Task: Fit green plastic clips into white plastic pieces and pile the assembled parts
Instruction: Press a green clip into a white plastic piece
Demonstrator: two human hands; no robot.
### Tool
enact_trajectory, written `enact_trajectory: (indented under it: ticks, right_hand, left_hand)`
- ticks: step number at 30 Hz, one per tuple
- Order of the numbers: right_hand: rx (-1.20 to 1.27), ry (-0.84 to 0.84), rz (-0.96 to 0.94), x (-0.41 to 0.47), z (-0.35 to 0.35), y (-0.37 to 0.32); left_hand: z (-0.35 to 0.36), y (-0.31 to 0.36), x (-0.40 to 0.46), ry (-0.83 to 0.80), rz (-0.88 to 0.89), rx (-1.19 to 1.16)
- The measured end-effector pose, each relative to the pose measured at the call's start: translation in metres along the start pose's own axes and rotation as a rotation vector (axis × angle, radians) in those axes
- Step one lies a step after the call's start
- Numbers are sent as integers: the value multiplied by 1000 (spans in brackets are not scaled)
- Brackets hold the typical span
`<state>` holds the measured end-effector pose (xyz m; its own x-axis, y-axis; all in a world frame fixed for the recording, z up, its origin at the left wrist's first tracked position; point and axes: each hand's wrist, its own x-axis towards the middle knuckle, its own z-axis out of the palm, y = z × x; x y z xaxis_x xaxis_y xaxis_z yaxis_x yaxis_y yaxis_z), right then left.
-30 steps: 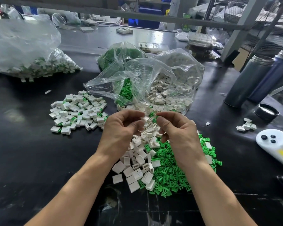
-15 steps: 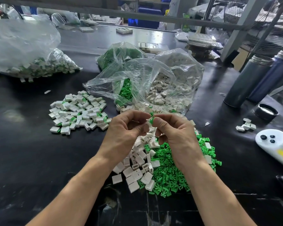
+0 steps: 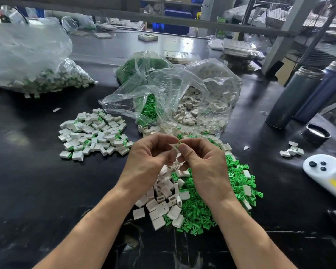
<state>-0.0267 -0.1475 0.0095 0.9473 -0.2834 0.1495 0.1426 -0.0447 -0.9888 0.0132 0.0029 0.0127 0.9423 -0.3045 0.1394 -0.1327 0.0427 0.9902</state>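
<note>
My left hand (image 3: 151,158) and my right hand (image 3: 202,162) meet fingertip to fingertip above the loose parts. Between the fingertips a green clip (image 3: 179,142) shows, pinched by my right hand. My left hand's fingers curl round a white piece (image 3: 174,147), mostly hidden. Below the hands lie a heap of loose white pieces (image 3: 163,199) and a heap of green clips (image 3: 202,210). The pile of assembled white-and-green parts (image 3: 93,133) sits to the left on the black table (image 3: 37,181).
Open clear bags of green clips (image 3: 149,107) and white pieces (image 3: 200,105) lie behind the hands. A large bag of assembled parts (image 3: 37,74) is far left. Two metal bottles (image 3: 293,96), a black lid (image 3: 315,133), a few white pieces (image 3: 291,150) and a white tool (image 3: 326,169) stand right.
Both hands have risen slightly and closed together. The fingertips, apart a second ago, now touch with the green clip between them.
</note>
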Motion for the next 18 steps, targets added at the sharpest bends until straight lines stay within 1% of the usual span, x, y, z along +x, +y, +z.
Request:
enact_trajectory:
  ticks: [6, 9, 12, 16, 18]
  right_hand:
    - [15, 5, 55, -2, 2, -1]
    - [52, 46, 70, -4, 3, -1]
    - [38, 87, 51, -4, 4, -1]
    - [16, 94, 36, -4, 6, -2]
    - [-25, 66, 19, -4, 4, -4]
  left_hand:
    - [0, 1, -1, 39, -10, 20]
    - [2, 1, -2, 50, 10, 20]
    - [6, 1, -2, 56, 20, 8]
    - [6, -2, -2, 66, 27, 100]
    - [4, -2, -2, 70, 34, 129]
